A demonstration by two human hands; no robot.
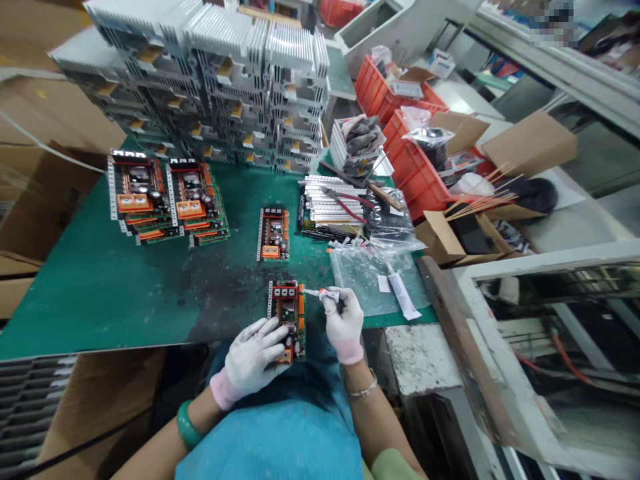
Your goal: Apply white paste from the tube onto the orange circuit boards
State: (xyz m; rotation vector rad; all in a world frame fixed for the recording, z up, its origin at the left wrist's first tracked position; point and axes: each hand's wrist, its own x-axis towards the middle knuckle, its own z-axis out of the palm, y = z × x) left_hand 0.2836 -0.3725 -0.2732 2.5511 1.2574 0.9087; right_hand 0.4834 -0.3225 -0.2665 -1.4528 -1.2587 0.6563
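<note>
A circuit board [287, 310] with orange and black parts lies at the near edge of the green table. My left hand [257, 353], in a white glove with a pink cuff, holds its lower left part, fingers spread over the board and thumb along its near end. My right hand [345, 320], gloved the same way, is closed around a white squeeze tube [329, 294] with red marking. The tube's thin nozzle points left, at the board's upper right corner by an orange connector; whether it touches is too small to tell. Another circuit board [273, 233] lies just beyond.
Stacked circuit boards [137, 193] stand at the left, before tall piles of finned heat sinks [235, 87]. Right of centre lie metal strips [330, 200], red-handled pliers [350, 198], a clear plastic bag [367, 283] and another white tube [404, 297]. Red crates [407, 157] stand farther right.
</note>
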